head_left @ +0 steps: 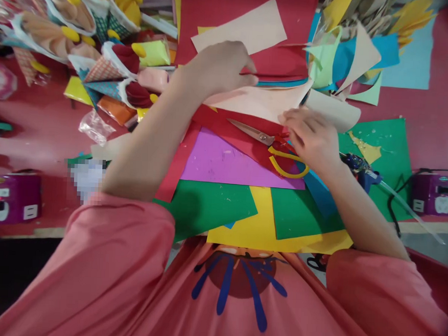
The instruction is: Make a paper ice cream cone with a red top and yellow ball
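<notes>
My left hand [225, 67] reaches over the stack of red craft sheets [247, 12], fingers curled and thumb close to them. What its fingertips hold, if anything, is hidden. Beneath it lies a pale pinkish sheet [253, 101], lifted in a slight curve. Lower right, my right hand [315, 139] has its fingers closed at the near edge of this pale sheet. Scissors with red and yellow handles [288, 165] lie beside my right hand, blades pointing left. Under them are red and purple sheets [224, 158].
A glue gun [361, 170] rests on a green sheet [388, 139] at right. Coloured offcuts [362, 55] pile up at the back right. Several fabric cone figures [106, 63] crowd the back left. Purple power boxes [13, 197] sit at both sides, with cables.
</notes>
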`<action>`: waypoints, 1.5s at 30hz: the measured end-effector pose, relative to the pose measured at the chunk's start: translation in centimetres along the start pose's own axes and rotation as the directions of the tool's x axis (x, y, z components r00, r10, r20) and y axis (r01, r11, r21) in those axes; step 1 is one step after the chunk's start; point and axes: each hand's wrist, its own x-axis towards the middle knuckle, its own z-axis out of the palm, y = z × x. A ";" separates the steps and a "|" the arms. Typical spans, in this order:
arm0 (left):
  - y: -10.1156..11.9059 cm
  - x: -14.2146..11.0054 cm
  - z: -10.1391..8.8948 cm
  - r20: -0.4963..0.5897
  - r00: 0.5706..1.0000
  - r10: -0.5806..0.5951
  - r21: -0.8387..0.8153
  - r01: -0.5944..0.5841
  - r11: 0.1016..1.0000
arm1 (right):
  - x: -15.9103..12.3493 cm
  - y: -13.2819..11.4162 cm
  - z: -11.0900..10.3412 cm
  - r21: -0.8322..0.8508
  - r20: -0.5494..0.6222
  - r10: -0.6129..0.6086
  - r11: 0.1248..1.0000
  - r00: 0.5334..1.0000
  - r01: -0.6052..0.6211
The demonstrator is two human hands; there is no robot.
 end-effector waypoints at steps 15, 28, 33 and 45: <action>5.9 -12.0 4.2 0.089 0.989 -0.122 0.037 0.119 0.992 | -5.4 -4.1 0.1 0.030 0.005 0.224 0.974 0.975 -0.224; 11.6 -20.0 8.1 0.106 0.992 0.063 -0.074 -0.055 0.996 | -6.7 -0.8 0.7 -0.046 0.080 0.243 0.970 0.967 -0.239; 11.4 -21.9 9.4 0.186 0.976 0.109 -0.066 -0.099 0.993 | -5.6 -0.3 1.3 -0.120 0.161 0.271 0.960 0.949 -0.254; 10.2 -22.8 10.7 0.122 0.970 0.211 0.057 -0.219 0.974 | -2.0 5.0 3.3 -0.055 0.047 0.359 0.933 0.932 -0.356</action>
